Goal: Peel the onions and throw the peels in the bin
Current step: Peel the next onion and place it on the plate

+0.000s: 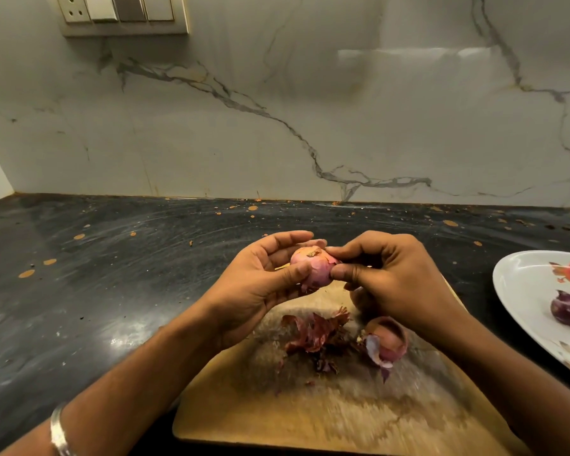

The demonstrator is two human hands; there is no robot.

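Peeling step: left hand cups onion above board, right hand pinches its skin; next, strip it off.

wall: pale marble backsplash, grey veins, soft glare patch at 1 o'clock | switch plate at 11 o'clock | corner at 9 o'clock | counter: dark stone countertop, orange-speckled, smeared, light sheen at 8 o'clock

Peels clutter the board (plate crowds right); left counter open.
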